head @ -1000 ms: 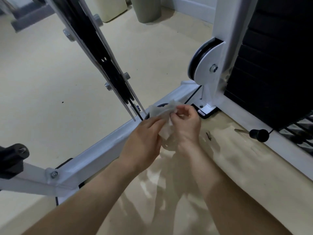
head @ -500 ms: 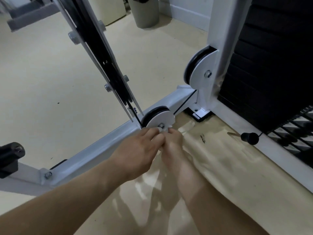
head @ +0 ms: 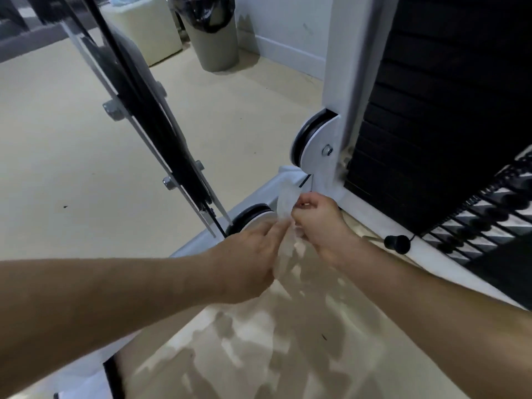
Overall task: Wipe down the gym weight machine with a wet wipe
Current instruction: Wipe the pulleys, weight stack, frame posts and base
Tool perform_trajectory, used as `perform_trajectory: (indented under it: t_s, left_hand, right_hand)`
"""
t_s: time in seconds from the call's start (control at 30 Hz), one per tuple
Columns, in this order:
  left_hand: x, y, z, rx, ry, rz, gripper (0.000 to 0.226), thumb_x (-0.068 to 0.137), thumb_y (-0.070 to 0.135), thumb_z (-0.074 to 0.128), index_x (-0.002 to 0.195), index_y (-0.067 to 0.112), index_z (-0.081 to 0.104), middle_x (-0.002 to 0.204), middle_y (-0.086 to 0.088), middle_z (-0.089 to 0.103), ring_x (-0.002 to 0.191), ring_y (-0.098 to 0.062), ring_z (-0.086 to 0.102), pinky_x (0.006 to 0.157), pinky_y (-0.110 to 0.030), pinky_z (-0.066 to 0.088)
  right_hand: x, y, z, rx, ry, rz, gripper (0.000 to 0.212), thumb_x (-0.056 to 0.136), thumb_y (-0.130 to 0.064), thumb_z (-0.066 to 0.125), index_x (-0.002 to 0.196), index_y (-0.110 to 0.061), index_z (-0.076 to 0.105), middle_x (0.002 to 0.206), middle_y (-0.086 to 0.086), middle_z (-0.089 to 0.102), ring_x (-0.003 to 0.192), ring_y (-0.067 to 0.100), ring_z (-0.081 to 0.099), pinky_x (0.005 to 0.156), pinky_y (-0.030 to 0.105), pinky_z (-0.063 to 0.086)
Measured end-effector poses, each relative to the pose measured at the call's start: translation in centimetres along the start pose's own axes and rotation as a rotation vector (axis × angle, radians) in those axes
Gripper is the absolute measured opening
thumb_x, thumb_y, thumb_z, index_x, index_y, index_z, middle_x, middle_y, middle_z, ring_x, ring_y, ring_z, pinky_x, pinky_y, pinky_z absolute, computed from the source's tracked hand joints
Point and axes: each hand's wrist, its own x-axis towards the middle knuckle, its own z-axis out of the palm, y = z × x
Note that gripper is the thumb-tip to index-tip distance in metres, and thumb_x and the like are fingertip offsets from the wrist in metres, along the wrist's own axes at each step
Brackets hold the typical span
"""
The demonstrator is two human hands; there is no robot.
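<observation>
the wet wipe (head: 285,201), pinched by right hand (head: 319,223) fingers, left hand (head: 247,257) fingers' hold unclear, is seemingly readied for the pulley (head: 251,216) at its 8 o'clock.

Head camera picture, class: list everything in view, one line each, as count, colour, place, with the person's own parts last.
wet wipe: 1, white, centre
lower pulley: 1, black and white, on base bar
upper pulley: 1, black and white, at foot of upright
weight stack: 1, black, right
pin knob: 1, black, below stack
bin: 1, grey, top
floor: 1, beige, left
left hand: 1, at wipe, grip blurred
right hand: 1, pinching wipe
</observation>
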Motion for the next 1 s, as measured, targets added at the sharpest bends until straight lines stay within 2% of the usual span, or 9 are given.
perform_trajectory:
  t_s: [0.13, 0.23, 0.37, 0.43, 0.53, 0.63, 0.77, 0.9, 1.0]
  left_hand:
    - [1.8, 1.7, -2.3, -0.51, 0.276, -0.111, 0.055, 0.092, 0.015, 0.056, 0.142, 0.024, 0.035, 0.126, 0.001, 0.053, 0.111, -0.018, 0.056, 0.094, -0.034, 0.046]
    - [4.6, 3.6, -3.4, -0.843, 0.514, -0.168, 0.049, 0.09, -0.001, 0.056, 0.137, 0.014, 0.051, 0.11, 0.009, 0.057, 0.089, 0.012, 0.058, 0.074, -0.007, 0.046]
    - [9.5, 2.2, -3.6, -0.037, 0.77, 0.069, 0.031, 0.063, 0.008, 0.078, 0.091, 0.007, 0.064, 0.088, -0.004, 0.061, 0.069, -0.017, 0.053, 0.062, -0.026, 0.046]
    - [11.7, 1.5, -4.3, 0.484, 0.684, 0.077, 0.027, 0.058, 0.019, 0.08, 0.083, 0.013, 0.07, 0.09, -0.002, 0.066, 0.074, -0.019, 0.057, 0.065, -0.028, 0.048]
    - [12.4, 0.7, -6.0, 1.037, 0.431, 0.176, 0.03, 0.081, 0.032, 0.066, 0.108, 0.021, 0.073, 0.136, -0.006, 0.054, 0.114, -0.024, 0.053, 0.087, -0.03, 0.047]
    - [13.1, -0.3, -7.5, 1.482, 0.164, 0.22, 0.055, 0.102, 0.039, 0.037, 0.148, 0.01, 0.036, 0.162, -0.021, 0.004, 0.149, -0.036, -0.003, 0.118, -0.055, 0.005]
    - [12.8, 0.5, -11.3, 1.569, 0.123, 0.149, 0.065, 0.104, 0.037, 0.014, 0.152, 0.001, -0.012, 0.16, -0.018, -0.019, 0.148, -0.031, -0.021, 0.115, -0.055, -0.012]
    - [13.1, 0.6, -9.6, 1.634, 0.077, 0.106, 0.068, 0.104, 0.043, 0.014, 0.152, 0.004, -0.014, 0.159, -0.017, -0.022, 0.146, -0.032, -0.024, 0.116, -0.052, -0.014]
    - [13.4, 0.1, -7.9, 1.667, 0.06, 0.124, 0.07, 0.105, 0.038, 0.017, 0.149, -0.002, -0.02, 0.157, -0.021, -0.025, 0.146, -0.035, -0.021, 0.117, -0.049, -0.01]
  right_hand:
    - [-2.2, -3.6, -2.4, -0.281, -0.068, -0.078, 0.019, 0.079, 0.0, 0.054, 0.085, 0.001, 0.072, 0.075, 0.012, 0.063, 0.067, 0.021, 0.058, 0.064, 0.034, 0.051]
    - [-3.4, -6.0, -2.5, -0.384, -0.042, -0.149, 0.033, 0.068, -0.019, 0.048, 0.084, -0.004, 0.072, 0.075, 0.014, 0.067, 0.072, 0.026, 0.065, 0.069, 0.045, 0.056]
    - [-2.5, -6.8, -1.8, -0.264, 0.149, -0.155, 0.031, 0.08, -0.013, 0.044, 0.098, -0.014, 0.07, 0.095, 0.014, 0.07, 0.091, 0.031, 0.067, 0.082, 0.048, 0.058]
    - [-1.9, -6.2, -1.9, -0.056, 0.218, -0.131, 0.032, 0.092, 0.0, 0.042, 0.108, -0.011, 0.068, 0.103, 0.015, 0.069, 0.092, 0.027, 0.067, 0.085, 0.043, 0.056]
    - [-1.2, -4.6, -1.7, 0.085, 0.219, -0.102, 0.053, 0.093, 0.01, 0.037, 0.131, -0.019, 0.059, 0.121, 0.007, 0.065, 0.105, 0.019, 0.064, 0.096, 0.036, 0.052]
    - [-1.4, -3.8, -1.1, 0.144, 0.213, -0.064, 0.061, 0.096, 0.007, 0.035, 0.142, -0.031, 0.045, 0.135, -0.006, 0.049, 0.126, 0.009, 0.05, 0.109, 0.036, 0.042]
    - [-1.0, -4.9, -0.5, 0.236, 0.154, -0.163, 0.068, 0.096, 0.011, 0.036, 0.151, -0.028, 0.029, 0.137, -0.009, 0.045, 0.097, -0.016, 0.057, 0.089, 0.013, 0.047]
    - [0.2, -5.1, -0.2, 0.214, 0.181, -0.203, 0.072, 0.096, 0.007, 0.038, 0.154, -0.032, 0.022, 0.108, -0.02, 0.043, 0.097, -0.027, 0.05, 0.071, -0.002, 0.044]
    - [0.5, -3.5, -0.3, 0.277, 0.172, -0.126, 0.073, 0.096, 0.009, 0.038, 0.154, -0.033, 0.022, 0.125, -0.018, 0.038, 0.083, -0.031, 0.047, 0.061, -0.002, 0.042]
